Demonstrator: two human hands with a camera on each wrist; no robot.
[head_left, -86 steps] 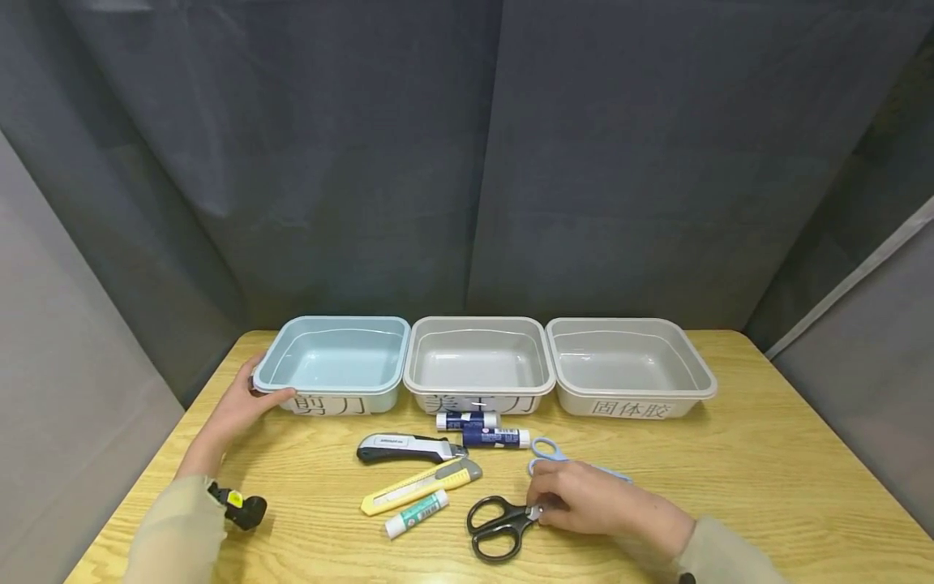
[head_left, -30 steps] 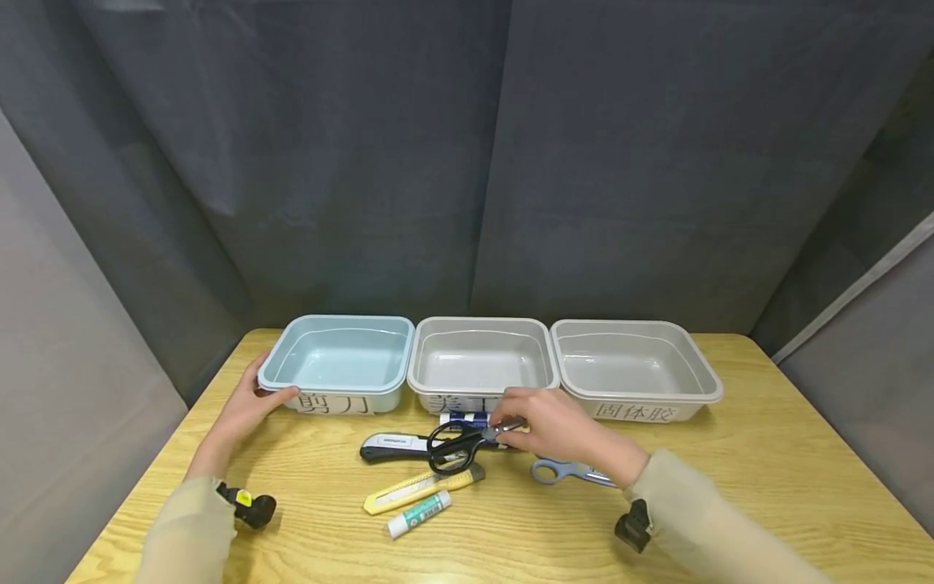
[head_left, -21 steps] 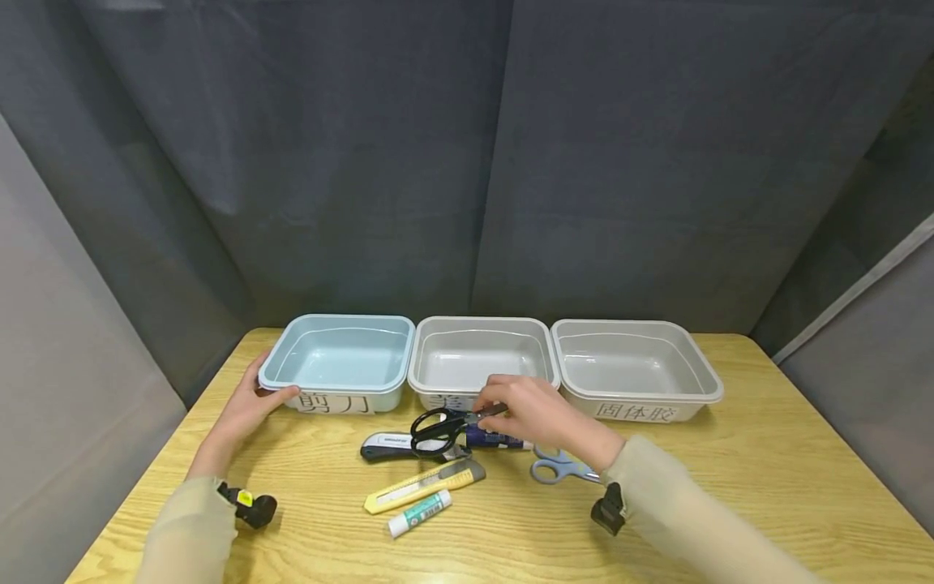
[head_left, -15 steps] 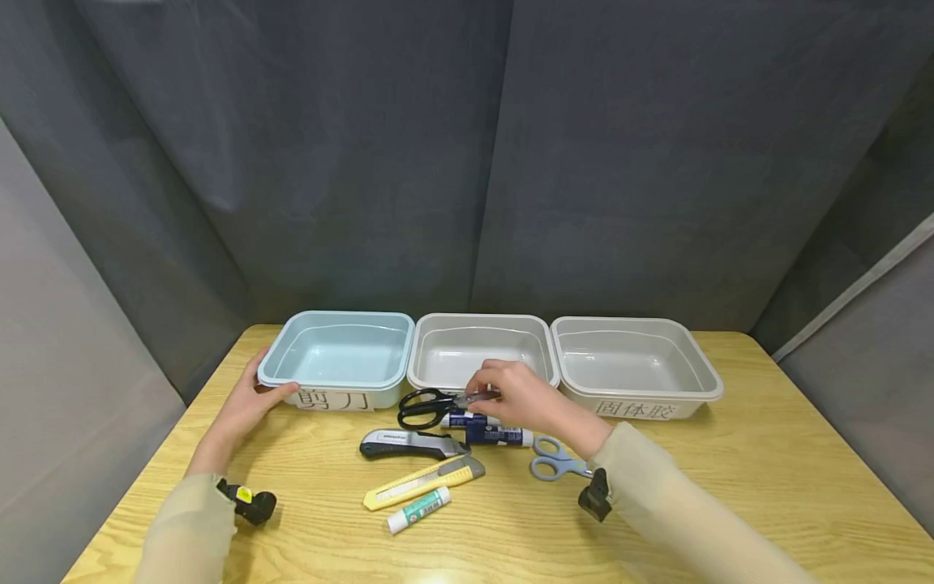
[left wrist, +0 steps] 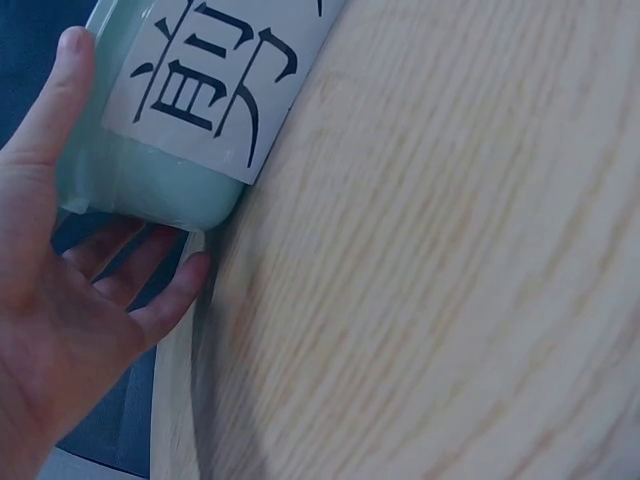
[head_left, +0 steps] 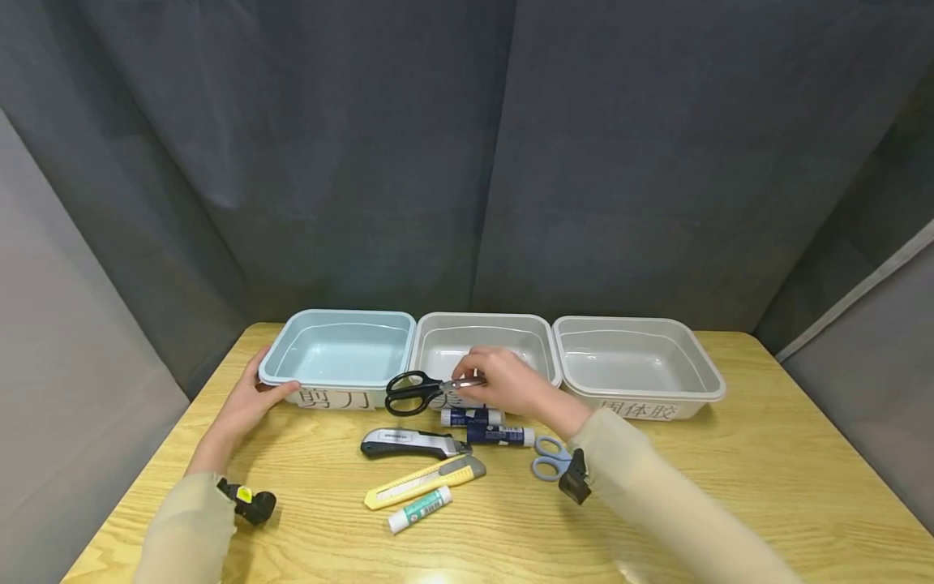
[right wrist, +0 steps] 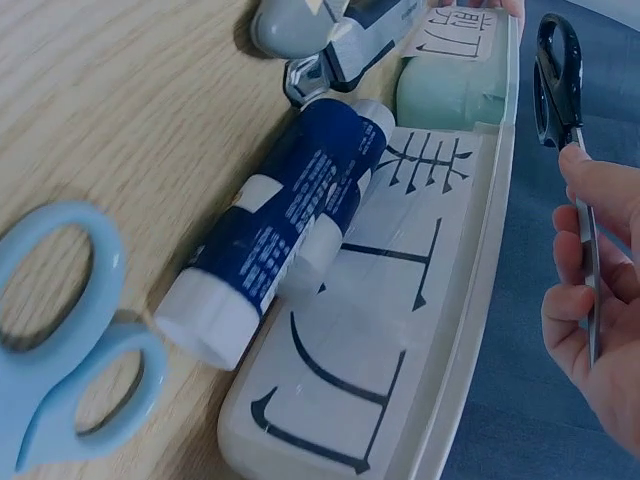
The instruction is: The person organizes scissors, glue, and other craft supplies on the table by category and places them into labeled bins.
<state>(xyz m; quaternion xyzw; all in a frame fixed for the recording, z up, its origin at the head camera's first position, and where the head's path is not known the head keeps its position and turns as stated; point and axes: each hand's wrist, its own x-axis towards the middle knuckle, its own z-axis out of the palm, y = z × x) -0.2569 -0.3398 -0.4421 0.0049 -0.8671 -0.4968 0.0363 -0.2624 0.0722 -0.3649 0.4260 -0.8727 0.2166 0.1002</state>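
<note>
My left hand (head_left: 244,405) holds the near left corner of the light blue bin (head_left: 383,387), its thumb on the front and its fingers round the side. In the left wrist view, those fingers (left wrist: 172,298) lie along the bin's end wall. Black-handled scissors (head_left: 432,389) are in the air, their blades pinched by my right hand (head_left: 505,383). Their loops point left, over the front edges of the blue bin and the middle grey bin (head_left: 547,378). Part of the blades is hidden by the fingers in the head view.
Another grey bin (head_left: 635,394) stands at right. On the wooden table (head_left: 306,519) lie a black-and-silver utility knife (head_left: 412,443), a yellow box cutter (head_left: 423,482), a green-and-white glue stick (head_left: 421,509), two navy glue sticks (head_left: 499,435) and blue scissors (head_left: 552,458), partly hidden by the wrist camera.
My right hand has picked up the black scissors from the table and carried them up and left, towards the bins. The left hand keeps its place at the light blue bin.
</note>
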